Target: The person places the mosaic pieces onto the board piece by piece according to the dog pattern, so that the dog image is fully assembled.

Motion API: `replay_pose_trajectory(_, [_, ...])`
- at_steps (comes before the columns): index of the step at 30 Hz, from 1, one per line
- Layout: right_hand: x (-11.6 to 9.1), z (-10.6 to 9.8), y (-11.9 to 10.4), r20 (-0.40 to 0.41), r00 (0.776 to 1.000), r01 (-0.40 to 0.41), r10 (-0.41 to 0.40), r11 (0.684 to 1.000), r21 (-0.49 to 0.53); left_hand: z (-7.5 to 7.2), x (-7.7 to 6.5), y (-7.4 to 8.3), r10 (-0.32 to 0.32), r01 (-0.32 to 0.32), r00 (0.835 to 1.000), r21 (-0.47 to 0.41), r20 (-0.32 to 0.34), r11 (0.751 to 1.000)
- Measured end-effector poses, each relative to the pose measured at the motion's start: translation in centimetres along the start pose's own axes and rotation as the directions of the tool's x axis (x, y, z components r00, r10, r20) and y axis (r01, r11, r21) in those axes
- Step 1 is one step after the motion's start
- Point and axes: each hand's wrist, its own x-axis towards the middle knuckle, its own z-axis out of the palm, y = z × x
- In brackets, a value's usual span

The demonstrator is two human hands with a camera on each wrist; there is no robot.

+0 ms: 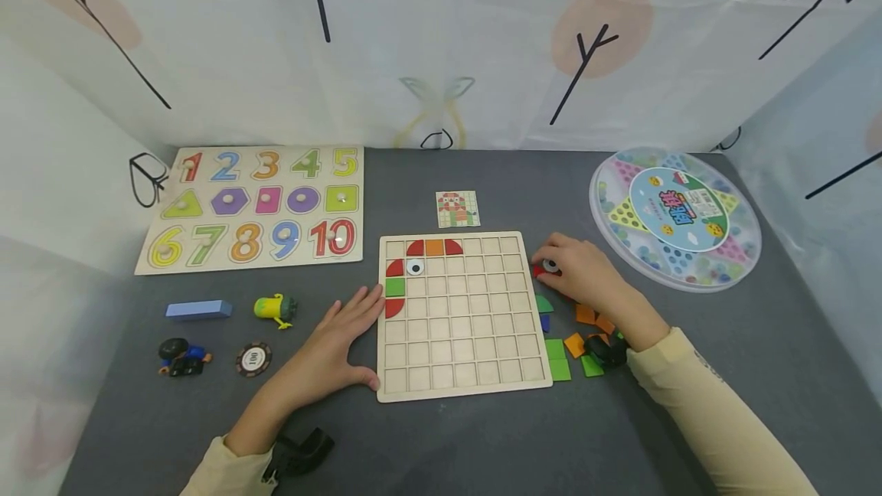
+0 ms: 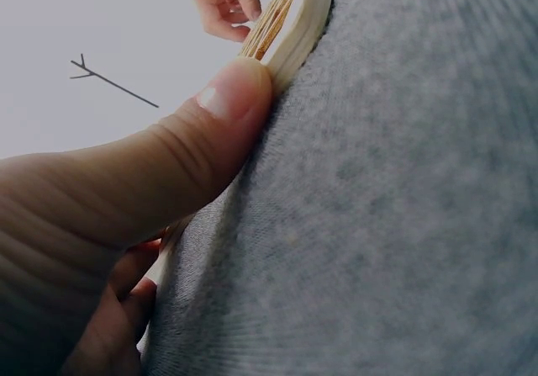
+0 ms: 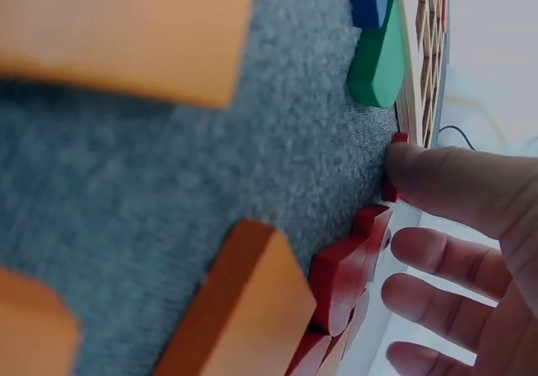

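A square wooden grid board (image 1: 455, 327) lies flat on the dark table. Red quarter-round pieces (image 1: 395, 308), an orange square (image 1: 434, 247), a green square (image 1: 395, 287) and an eye piece (image 1: 415, 267) sit in its upper left cells. My left hand (image 1: 338, 350) is spread along the board's left side, with the fingertips at the edge and the thumb (image 2: 231, 98) against the near corner. Just off the board's right side, my right hand (image 1: 582, 270) pinches a red piece (image 3: 393, 193); its index finger is hidden behind the thumb in the right wrist view. Another eye piece (image 1: 549, 265) shows beneath that hand.
Loose orange (image 1: 574, 344), green (image 1: 559, 370) and blue (image 1: 545, 323) pieces lie right of the board. A small pattern card (image 1: 458, 209) is beyond it. Left stand a number puzzle (image 1: 258, 209), blue block (image 1: 198, 310), toy figures (image 1: 184, 358) and poker chip (image 1: 253, 359); a round game box (image 1: 675, 274) sits far right.
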Motion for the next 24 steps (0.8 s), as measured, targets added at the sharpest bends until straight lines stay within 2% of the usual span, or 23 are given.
replay_pose_trajectory(4, [0.9, -0.3, -1.2, -0.052, 0.999, 0.003, -0.003, 1.0, 0.002, 0.0, 0.0, 0.0, -0.005, 0.005, 1.0, -0.005, 0.003, 1.0])
replay_pose_trajectory(9, [3.6, -0.5, -4.6, -0.109, 0.992, 0.061, -0.062, 0.998, -0.007, -0.1, -0.1, 0.0, -0.013, 0.013, 1.0, -0.008, 0.004, 1.0])
replay_pose_trajectory(17, [8.0, 1.6, -9.2, -0.083, 0.985, 0.149, -0.15, 0.989, -0.024, 0.0, 0.0, 0.0, -0.016, 0.016, 1.0, -0.005, 0.0, 1.0])
replay_pose_trajectory(24, [8.8, 2.5, -10.2, -0.021, 0.99, 0.141, -0.143, 0.988, -0.067, 0.0, 0.0, 0.2, -0.024, 0.024, 1.0, -0.009, 0.004, 1.0])
